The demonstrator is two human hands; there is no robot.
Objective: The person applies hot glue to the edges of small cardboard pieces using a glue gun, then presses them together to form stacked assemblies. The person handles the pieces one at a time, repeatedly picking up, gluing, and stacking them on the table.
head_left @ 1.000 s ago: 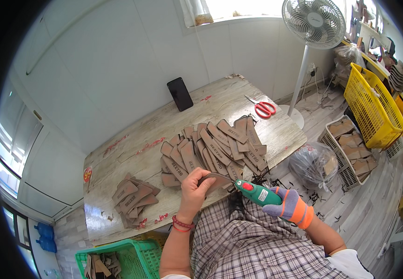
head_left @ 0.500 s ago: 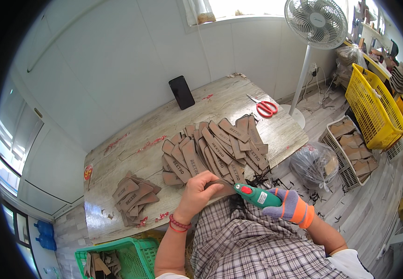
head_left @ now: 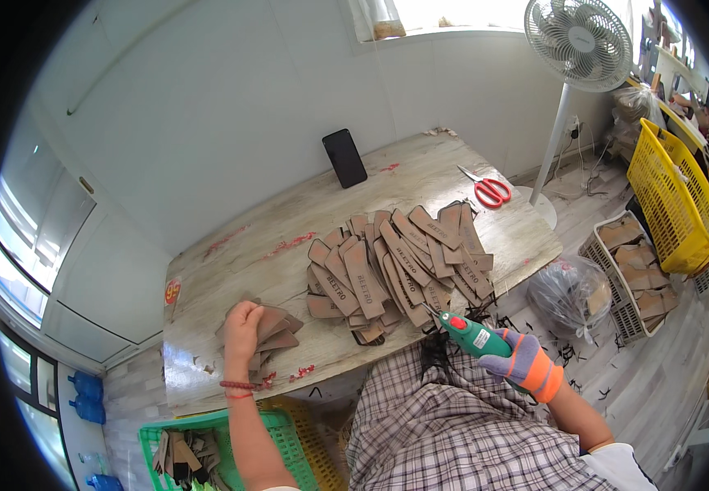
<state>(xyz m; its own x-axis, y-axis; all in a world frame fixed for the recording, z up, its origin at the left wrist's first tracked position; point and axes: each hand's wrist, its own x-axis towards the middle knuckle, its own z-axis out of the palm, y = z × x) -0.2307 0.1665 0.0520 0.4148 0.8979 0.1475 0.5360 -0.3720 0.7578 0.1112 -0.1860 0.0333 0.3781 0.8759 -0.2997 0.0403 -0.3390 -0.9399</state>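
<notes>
My left hand (head_left: 240, 324) lies curled on a small heap of brown cut pieces (head_left: 276, 327) at the left front of the worn wooden table (head_left: 289, 245), its fingers closed on a piece there. My right hand (head_left: 524, 366), in a grey and orange glove, grips a green hand-held cutting tool (head_left: 470, 334) over my lap. The tool's tip points at the front edge of a big fanned pile of brown strips (head_left: 399, 266) in the middle of the table.
A black phone (head_left: 344, 157) leans on the wall, and red scissors (head_left: 492, 191) lie at the table's right end. A standing fan (head_left: 579, 37), yellow basket (head_left: 672, 196), white crate of pieces (head_left: 634, 260) and plastic bag (head_left: 569, 290) stand right. A green basket (head_left: 207, 446) sits lower left.
My left hand has left the big pile by the tool's tip and moved left to the small heap. My right hand and the green tool have stayed nearly still.
</notes>
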